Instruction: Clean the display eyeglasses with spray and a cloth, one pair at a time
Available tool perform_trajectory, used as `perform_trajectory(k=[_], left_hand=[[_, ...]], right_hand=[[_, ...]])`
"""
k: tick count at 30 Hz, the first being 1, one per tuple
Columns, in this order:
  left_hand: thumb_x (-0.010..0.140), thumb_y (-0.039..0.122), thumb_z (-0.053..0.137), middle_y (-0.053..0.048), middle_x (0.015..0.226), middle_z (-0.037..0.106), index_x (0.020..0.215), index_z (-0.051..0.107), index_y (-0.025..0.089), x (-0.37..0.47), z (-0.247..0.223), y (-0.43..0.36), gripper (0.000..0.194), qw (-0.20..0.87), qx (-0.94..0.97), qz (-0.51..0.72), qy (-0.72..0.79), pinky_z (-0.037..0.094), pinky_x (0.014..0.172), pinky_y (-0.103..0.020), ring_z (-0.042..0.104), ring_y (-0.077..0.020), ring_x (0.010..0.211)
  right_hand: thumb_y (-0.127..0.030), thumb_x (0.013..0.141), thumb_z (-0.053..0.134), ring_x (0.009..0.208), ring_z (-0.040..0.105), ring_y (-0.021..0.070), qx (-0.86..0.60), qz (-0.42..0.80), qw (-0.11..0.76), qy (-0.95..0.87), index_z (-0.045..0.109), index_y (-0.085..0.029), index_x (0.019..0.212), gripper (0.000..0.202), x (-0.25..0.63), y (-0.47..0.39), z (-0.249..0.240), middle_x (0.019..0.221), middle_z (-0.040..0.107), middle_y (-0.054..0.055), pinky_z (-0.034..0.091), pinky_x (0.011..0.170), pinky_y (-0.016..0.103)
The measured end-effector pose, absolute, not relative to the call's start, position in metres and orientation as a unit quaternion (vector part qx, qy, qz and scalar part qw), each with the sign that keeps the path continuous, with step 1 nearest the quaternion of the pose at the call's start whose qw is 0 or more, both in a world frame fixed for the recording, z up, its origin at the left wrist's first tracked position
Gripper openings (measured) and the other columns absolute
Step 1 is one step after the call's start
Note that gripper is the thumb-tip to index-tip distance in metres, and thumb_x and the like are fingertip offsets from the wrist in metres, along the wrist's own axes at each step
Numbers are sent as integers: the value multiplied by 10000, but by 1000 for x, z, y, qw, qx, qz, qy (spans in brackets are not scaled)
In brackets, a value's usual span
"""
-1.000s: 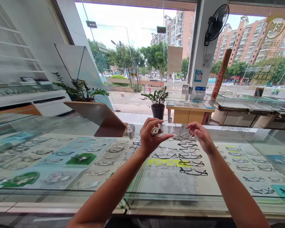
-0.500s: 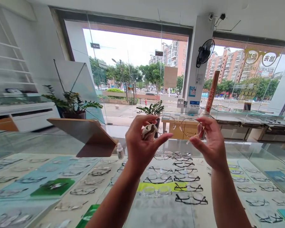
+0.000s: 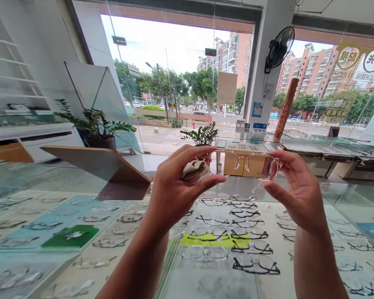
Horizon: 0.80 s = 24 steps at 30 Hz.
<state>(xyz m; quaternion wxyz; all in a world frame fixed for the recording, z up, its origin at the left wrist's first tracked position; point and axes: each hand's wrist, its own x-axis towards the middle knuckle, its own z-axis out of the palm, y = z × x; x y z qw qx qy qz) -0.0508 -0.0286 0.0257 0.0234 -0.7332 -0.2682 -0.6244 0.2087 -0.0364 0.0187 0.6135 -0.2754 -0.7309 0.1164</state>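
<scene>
Raised above the glass counter, a pair of thin-rimmed eyeglasses (image 3: 242, 158) spans the gap between both hands, lenses facing me. My left hand (image 3: 183, 178) pinches the left side of the frame and also keeps a crumpled beige cloth (image 3: 194, 169) tucked in its fingers. On the other side, my right hand (image 3: 294, 182) grips the right rim and hinge area between thumb and fingers. The temple tips show below the lenses, pointing away and down.
Under the glass lie rows of eyeglasses (image 3: 252, 264), some on a yellow-green strip (image 3: 193, 239). A tilted brown board (image 3: 112, 166) stands at the left on the counter. Farther off are potted plants (image 3: 201, 135), another display counter (image 3: 318, 145), a wall fan (image 3: 280, 47) and large windows.
The eyeglasses and both hands appear slightly larger and closer, with the hands a little farther apart. The view has tipped downward. Both hands keep hold of the frame.
</scene>
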Motion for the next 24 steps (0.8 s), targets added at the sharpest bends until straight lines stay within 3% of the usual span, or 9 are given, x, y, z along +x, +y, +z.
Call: perform_trajectory(k=[9, 24], left_hand=[[791, 428, 896, -4, 884, 680, 1182, 760, 235, -50, 24, -21, 457, 55, -713, -659, -232, 508, 712, -248, 610, -131, 787], [788, 407, 902, 10, 857, 657, 1186, 757, 233, -46, 22, -22, 458, 82, -702, -671, -226, 491, 680, -245, 580, -120, 757]], right_hand=[[-414, 873, 825, 994, 680, 205, -311, 139, 613, -714, 662, -296, 1252, 430, 205, -31, 15, 1046, 697, 23, 562, 960, 419], [-456, 887, 801, 1084, 699, 218, -332, 138, 590, -723, 665, -299, 1246, 415, 206, -32, 18, 1132, 741, 39, 558, 1039, 463]])
